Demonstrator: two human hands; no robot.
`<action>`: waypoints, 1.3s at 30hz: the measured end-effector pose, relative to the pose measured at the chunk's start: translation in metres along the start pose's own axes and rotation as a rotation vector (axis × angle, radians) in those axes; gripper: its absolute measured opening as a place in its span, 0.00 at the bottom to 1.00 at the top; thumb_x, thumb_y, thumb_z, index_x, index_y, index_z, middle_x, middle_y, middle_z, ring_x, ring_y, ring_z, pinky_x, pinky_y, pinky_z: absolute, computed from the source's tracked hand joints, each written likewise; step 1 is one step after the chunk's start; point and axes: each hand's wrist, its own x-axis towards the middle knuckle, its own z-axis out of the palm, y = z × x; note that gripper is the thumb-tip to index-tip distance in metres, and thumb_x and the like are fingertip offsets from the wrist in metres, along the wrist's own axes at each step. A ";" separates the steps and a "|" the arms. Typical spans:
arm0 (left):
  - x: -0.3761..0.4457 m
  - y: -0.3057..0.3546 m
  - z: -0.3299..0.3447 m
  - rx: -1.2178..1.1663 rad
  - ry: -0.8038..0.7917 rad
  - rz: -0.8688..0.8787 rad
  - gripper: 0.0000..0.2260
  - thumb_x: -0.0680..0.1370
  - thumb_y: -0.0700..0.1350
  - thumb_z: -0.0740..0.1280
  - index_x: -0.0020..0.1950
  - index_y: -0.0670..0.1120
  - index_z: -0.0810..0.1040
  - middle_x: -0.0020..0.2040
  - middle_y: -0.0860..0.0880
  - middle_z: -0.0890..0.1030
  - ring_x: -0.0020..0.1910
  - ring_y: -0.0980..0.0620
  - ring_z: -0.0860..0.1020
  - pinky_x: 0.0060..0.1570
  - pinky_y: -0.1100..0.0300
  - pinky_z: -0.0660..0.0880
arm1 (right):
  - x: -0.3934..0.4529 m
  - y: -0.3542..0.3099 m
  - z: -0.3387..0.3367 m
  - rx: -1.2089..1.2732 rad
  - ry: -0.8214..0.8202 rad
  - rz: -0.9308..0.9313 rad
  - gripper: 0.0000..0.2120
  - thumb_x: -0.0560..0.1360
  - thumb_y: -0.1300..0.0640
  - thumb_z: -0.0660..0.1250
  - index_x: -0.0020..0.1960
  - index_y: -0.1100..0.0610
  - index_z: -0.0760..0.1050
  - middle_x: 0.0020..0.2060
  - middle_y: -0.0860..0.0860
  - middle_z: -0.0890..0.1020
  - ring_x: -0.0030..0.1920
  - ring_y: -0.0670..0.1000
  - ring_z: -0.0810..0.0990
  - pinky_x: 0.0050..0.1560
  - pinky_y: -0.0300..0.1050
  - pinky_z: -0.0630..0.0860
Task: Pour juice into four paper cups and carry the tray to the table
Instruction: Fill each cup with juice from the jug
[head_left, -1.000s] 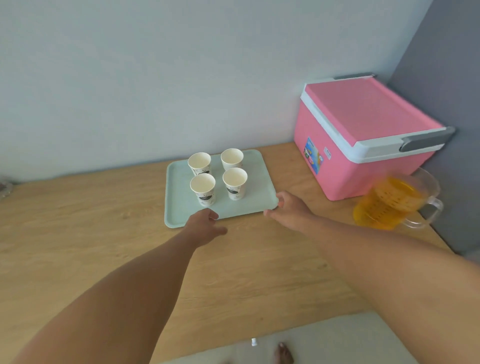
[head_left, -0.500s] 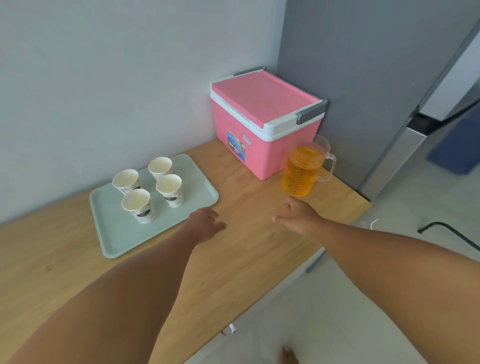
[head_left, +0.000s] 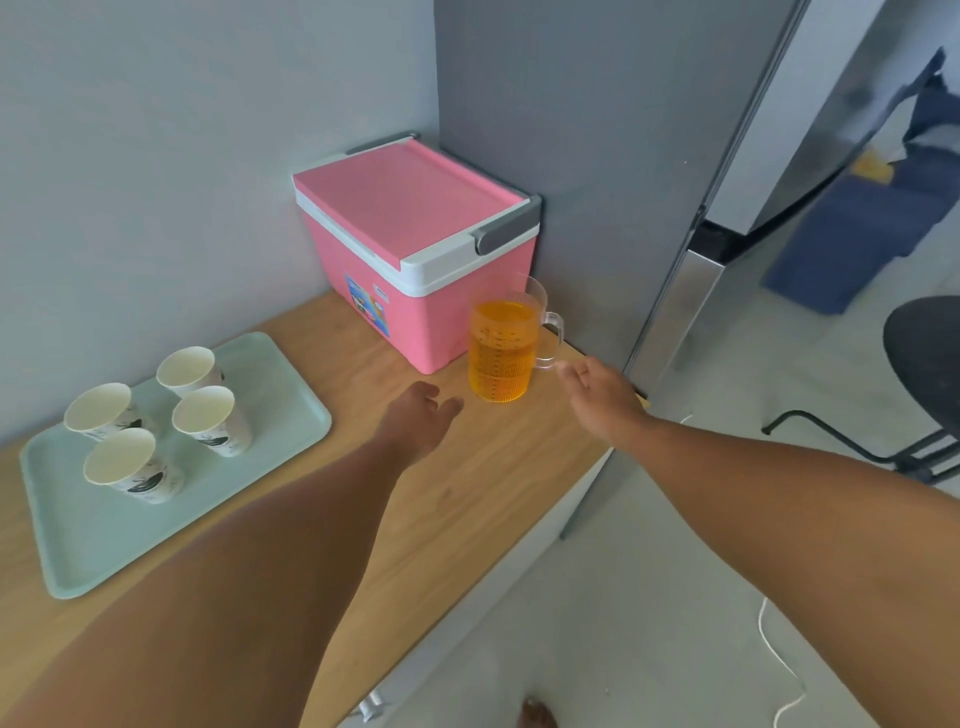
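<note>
A clear jug of orange juice (head_left: 501, 356) stands on the wooden counter (head_left: 488, 467) in front of the pink cooler. My right hand (head_left: 597, 395) is open just right of the jug, fingertips close to its handle, not gripping it. My left hand (head_left: 421, 415) is open above the counter, a little left of the jug. At the left, a pale green tray (head_left: 249, 483) holds several empty white paper cups (head_left: 205, 415) standing upright.
A pink cooler box (head_left: 410, 249) with a grey latch sits against the wall behind the jug. A grey fridge (head_left: 597, 156) rises at the counter's right end. A black chair (head_left: 919, 364) and a white cord (head_left: 779, 660) are on the floor at right.
The view has swung right, from the tray toward the jug. Both hands have left the tray's front edge and moved right to either side of the jug.
</note>
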 end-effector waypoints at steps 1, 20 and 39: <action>0.004 0.007 0.002 -0.007 0.017 0.012 0.28 0.80 0.60 0.66 0.74 0.45 0.72 0.65 0.47 0.80 0.65 0.45 0.78 0.63 0.53 0.74 | 0.008 -0.003 -0.003 0.025 0.028 -0.016 0.26 0.84 0.36 0.53 0.69 0.53 0.73 0.62 0.53 0.79 0.59 0.54 0.78 0.51 0.50 0.73; 0.058 0.069 0.038 -0.591 0.073 0.028 0.24 0.86 0.62 0.46 0.77 0.55 0.68 0.71 0.52 0.74 0.73 0.46 0.70 0.73 0.43 0.67 | 0.079 -0.009 0.005 0.515 -0.132 -0.195 0.22 0.85 0.39 0.57 0.45 0.53 0.76 0.43 0.51 0.83 0.46 0.49 0.83 0.46 0.43 0.76; 0.041 0.058 0.041 -0.770 0.098 -0.121 0.27 0.85 0.64 0.48 0.78 0.52 0.69 0.74 0.49 0.74 0.72 0.45 0.72 0.73 0.41 0.68 | 0.033 -0.021 0.023 0.693 -0.126 -0.165 0.25 0.81 0.33 0.60 0.39 0.53 0.69 0.33 0.50 0.71 0.37 0.53 0.71 0.40 0.54 0.73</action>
